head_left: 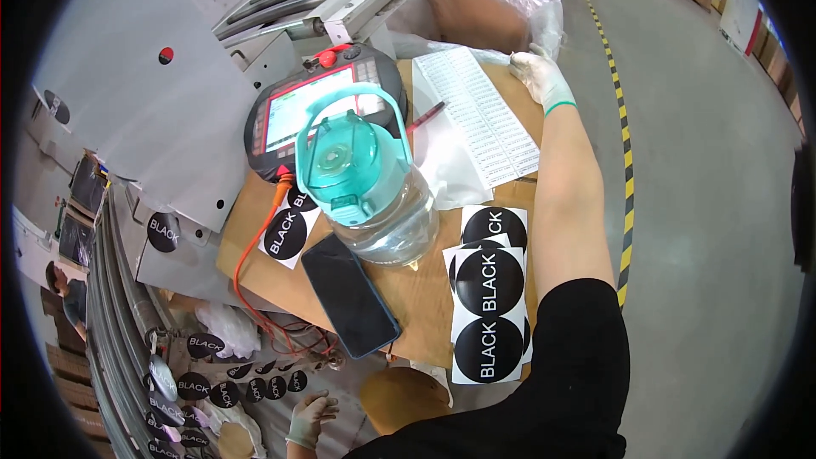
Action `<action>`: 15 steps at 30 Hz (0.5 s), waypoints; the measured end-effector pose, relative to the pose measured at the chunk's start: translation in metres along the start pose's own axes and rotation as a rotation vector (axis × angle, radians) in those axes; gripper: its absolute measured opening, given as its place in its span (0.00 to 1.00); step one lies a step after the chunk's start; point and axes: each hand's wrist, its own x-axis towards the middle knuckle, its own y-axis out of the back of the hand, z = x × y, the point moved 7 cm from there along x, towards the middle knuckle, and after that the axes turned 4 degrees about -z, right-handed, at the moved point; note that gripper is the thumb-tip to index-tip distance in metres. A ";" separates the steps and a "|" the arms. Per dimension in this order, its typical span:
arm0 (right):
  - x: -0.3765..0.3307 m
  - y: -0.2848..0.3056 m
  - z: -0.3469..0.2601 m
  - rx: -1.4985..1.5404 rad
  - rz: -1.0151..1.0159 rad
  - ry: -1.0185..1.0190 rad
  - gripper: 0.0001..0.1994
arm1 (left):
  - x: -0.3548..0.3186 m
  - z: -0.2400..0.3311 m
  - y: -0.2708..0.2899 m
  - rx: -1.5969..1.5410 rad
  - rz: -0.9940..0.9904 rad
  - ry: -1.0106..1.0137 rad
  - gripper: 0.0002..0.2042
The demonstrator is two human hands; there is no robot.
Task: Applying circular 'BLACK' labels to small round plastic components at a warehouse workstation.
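My right hand (542,81), in a white glove with a green cuff, reaches out to the far right corner of the cardboard-topped surface (416,314). Its fingers are apart, beside a printed sheet (476,115) and close to a plastic-lined carton (476,21). Low in the view, my left hand (313,416) is gloved too, its fingers loosely bent and nothing visible in them. Between the hands stand a clear water bottle (382,221) with a teal lid and a dark phone (350,296). Sheets of round black stickers (489,289) lie near my right forearm.
A handheld control pendant (280,110) with a screen lies behind the bottle, its orange cable (246,263) hanging leftward. A red pen (427,117) rests by the paper. Roller conveyors (127,331) curve along the left, where another person (72,297) stands. Yellow-black floor tape (625,144) runs at right.
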 end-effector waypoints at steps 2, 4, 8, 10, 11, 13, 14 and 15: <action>0.000 -0.004 0.000 -0.018 -0.036 0.038 0.41 | 0.003 -0.001 0.008 -0.062 0.002 -0.044 0.18; -0.004 -0.027 0.007 -0.183 -0.010 -0.004 0.36 | 0.002 -0.005 0.010 -0.045 -0.001 -0.047 0.18; -0.009 -0.017 0.004 -0.302 0.045 0.015 0.26 | 0.009 -0.005 -0.014 -0.075 -0.046 -0.062 0.16; -0.022 -0.021 -0.003 -0.125 -0.015 -0.028 0.21 | 0.006 -0.010 -0.013 -0.091 -0.076 -0.051 0.14; -0.034 -0.023 -0.010 0.042 -0.069 -0.075 0.17 | 0.002 -0.015 -0.009 -0.093 -0.073 -0.054 0.14; -0.041 -0.006 -0.031 0.261 -0.019 0.015 0.17 | -0.008 -0.023 0.005 -0.084 -0.015 -0.089 0.14; -0.062 0.002 -0.048 0.264 0.036 0.064 0.18 | -0.014 -0.025 0.012 -0.103 0.013 -0.134 0.15; -0.093 0.008 -0.060 0.270 0.102 0.095 0.22 | -0.026 -0.029 0.014 -0.116 0.025 -0.137 0.15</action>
